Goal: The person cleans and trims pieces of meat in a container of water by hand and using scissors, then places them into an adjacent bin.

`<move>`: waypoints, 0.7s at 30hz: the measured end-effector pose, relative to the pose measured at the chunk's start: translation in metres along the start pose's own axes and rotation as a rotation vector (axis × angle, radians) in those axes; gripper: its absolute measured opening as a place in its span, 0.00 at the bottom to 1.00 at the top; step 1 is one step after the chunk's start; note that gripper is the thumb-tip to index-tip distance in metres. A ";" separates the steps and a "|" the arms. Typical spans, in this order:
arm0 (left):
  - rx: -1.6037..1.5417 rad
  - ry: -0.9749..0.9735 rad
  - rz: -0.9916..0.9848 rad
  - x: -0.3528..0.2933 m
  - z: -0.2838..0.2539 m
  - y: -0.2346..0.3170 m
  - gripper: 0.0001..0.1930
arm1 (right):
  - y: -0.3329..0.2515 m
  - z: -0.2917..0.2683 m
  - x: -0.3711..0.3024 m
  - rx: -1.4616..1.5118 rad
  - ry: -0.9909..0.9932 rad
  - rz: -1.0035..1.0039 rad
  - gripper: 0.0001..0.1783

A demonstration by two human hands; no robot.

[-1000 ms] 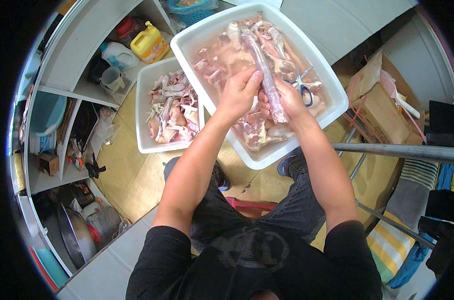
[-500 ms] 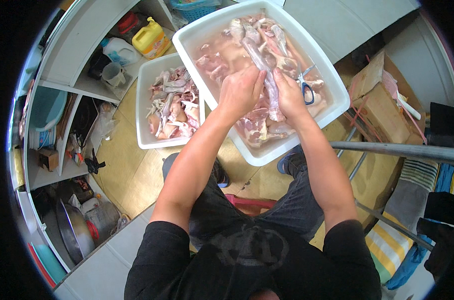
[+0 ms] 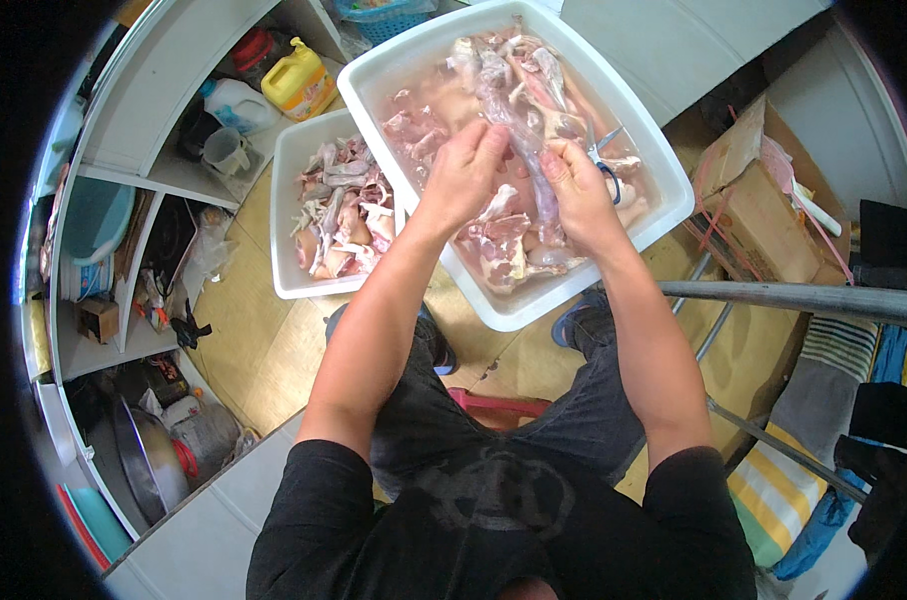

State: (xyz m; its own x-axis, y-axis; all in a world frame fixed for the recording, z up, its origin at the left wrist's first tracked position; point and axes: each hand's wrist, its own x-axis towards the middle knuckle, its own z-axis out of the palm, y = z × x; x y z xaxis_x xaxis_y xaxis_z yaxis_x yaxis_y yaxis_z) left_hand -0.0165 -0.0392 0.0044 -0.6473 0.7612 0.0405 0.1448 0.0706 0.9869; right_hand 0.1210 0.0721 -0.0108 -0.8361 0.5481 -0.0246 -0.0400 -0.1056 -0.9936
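Both hands over large white tub (image 3: 664,200) of raw poultry pieces in pinkish water. Left hand (image 3: 464,170) and right hand (image 3: 574,185), fingers closed, grip long pale neck piece (image 3: 519,130) at tub centre. Judged step: stripping or cleaning piece. Next move likely calls for firm pull on slippery skin. Scissors (image 3: 604,155) lie in the tub at right edge; smaller tub (image 3: 289,200) on floor at left holds more pieces.

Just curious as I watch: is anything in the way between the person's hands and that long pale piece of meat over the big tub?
Nothing visible. Both the left hand and right hand already grip the long piece of meat directly above the large white tub.
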 end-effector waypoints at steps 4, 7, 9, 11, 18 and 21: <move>0.271 0.068 0.189 0.000 0.004 -0.008 0.16 | 0.000 0.013 -0.005 -0.181 -0.015 -0.248 0.15; 0.194 0.094 0.165 -0.005 0.006 -0.005 0.15 | -0.001 0.012 -0.004 -0.365 0.051 -0.313 0.17; 0.086 0.103 0.117 -0.006 0.010 -0.006 0.14 | -0.002 0.012 -0.002 -0.155 0.025 -0.227 0.17; -0.015 0.113 0.103 -0.002 0.014 -0.014 0.13 | -0.001 0.012 0.002 -0.004 0.025 -0.142 0.17; 0.495 0.277 0.394 0.013 -0.012 -0.023 0.12 | -0.017 -0.005 -0.001 0.195 0.020 0.105 0.18; 0.435 0.233 0.370 0.014 -0.016 -0.026 0.12 | -0.020 -0.002 -0.003 0.086 0.065 0.038 0.16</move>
State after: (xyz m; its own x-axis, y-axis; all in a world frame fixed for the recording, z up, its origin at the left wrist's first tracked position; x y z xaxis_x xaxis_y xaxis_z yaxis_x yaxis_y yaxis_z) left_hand -0.0409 -0.0405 -0.0185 -0.6355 0.6277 0.4495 0.6511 0.1229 0.7490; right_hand 0.1250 0.0741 0.0086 -0.8008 0.5946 -0.0719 -0.0581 -0.1966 -0.9788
